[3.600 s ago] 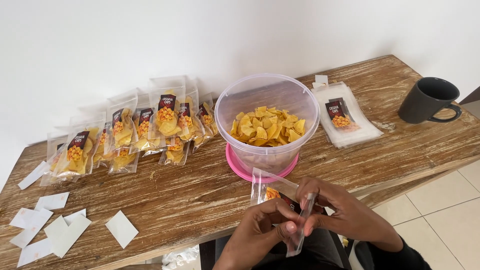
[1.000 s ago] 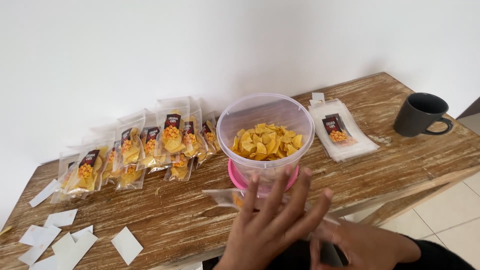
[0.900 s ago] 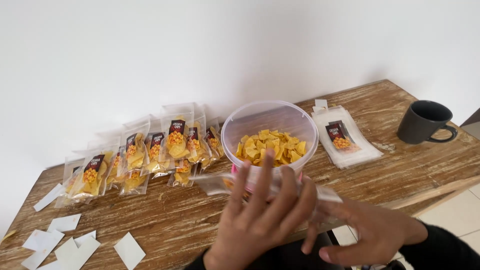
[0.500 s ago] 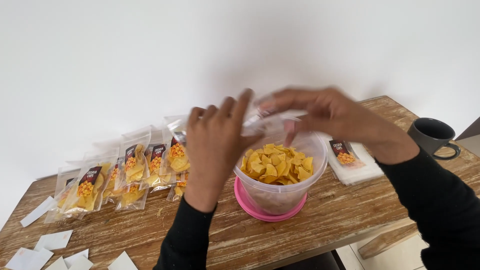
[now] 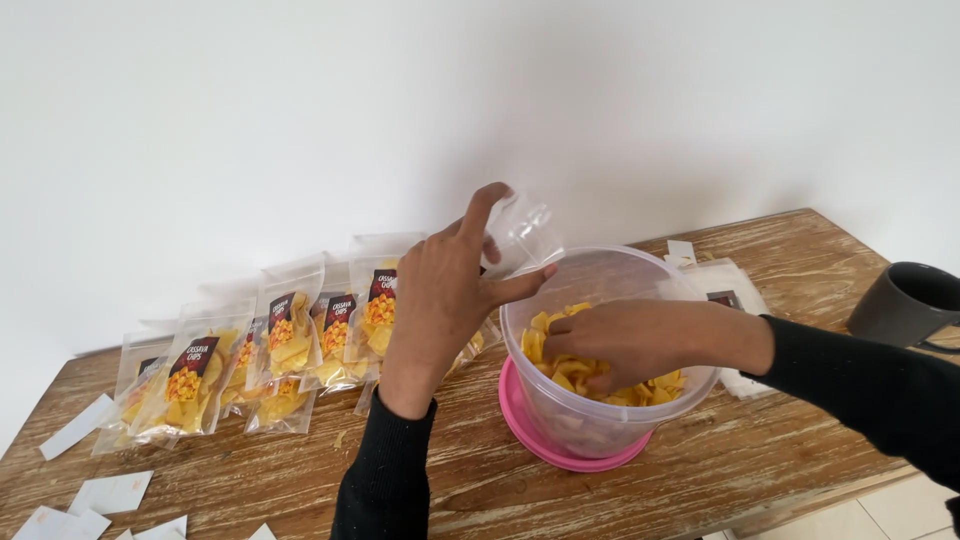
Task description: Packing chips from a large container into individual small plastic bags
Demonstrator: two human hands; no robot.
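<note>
One clear crinkly pouch (image 5: 522, 228) being pinched by left hand (image 5: 440, 290), right hand (image 5: 620, 345) fingers being closed on yellow chips (image 5: 560, 325), round translucent tub (image 5: 600, 420), worn wooden table (image 5: 760, 460).

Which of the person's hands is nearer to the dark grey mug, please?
Right. The right hand is inside the clear plastic tub, closer to the dark grey mug; the left hand is beyond the tub's far side.

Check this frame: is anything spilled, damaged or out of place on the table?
Nothing stands out. The clear round plastic tub of yellow chips sits upright on its pink lid, right hand inside it, left hand holding a clear empty pouch. No chips show on the wooden table.
</note>
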